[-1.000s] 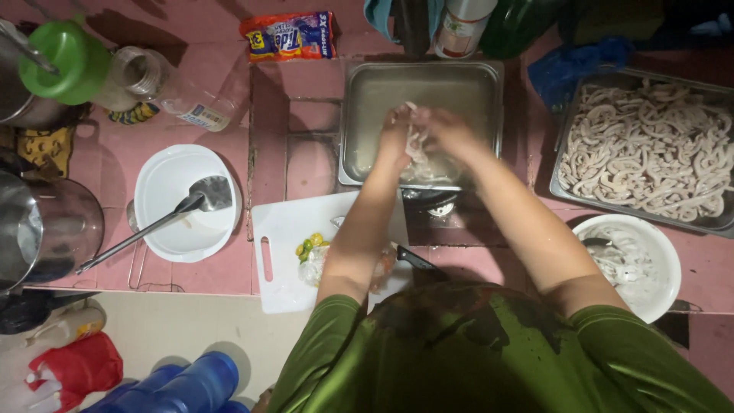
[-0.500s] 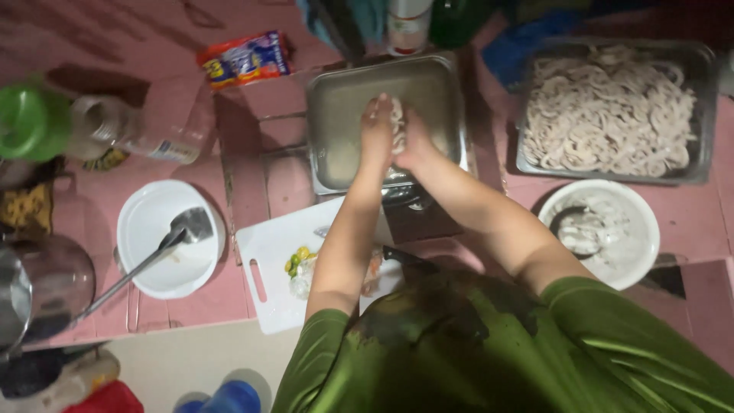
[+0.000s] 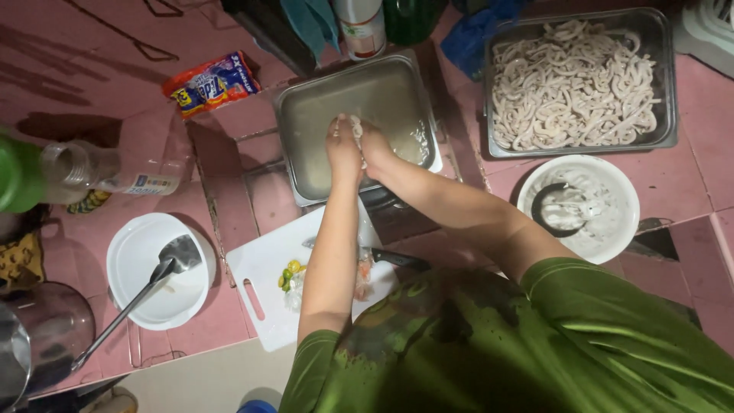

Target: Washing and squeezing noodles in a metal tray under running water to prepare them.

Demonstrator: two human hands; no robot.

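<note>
Both fingers [image 3: 355, 131] pinch pale strip [image 3: 357, 125].

Pink tiled counter [image 3: 92, 84] with dark grout lines, pale floor [image 3: 206, 382] below its near edge, dim light.

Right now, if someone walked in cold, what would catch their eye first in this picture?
Probably the left hand and right hand, pressed together around something pale over the steel pan at the middle of the pink tiled counter. Next, the metal tray heaped with pale cut strips at upper right. Then the white cutting board just under the forearms, with a white bowl holding a spatula to its left.
</note>
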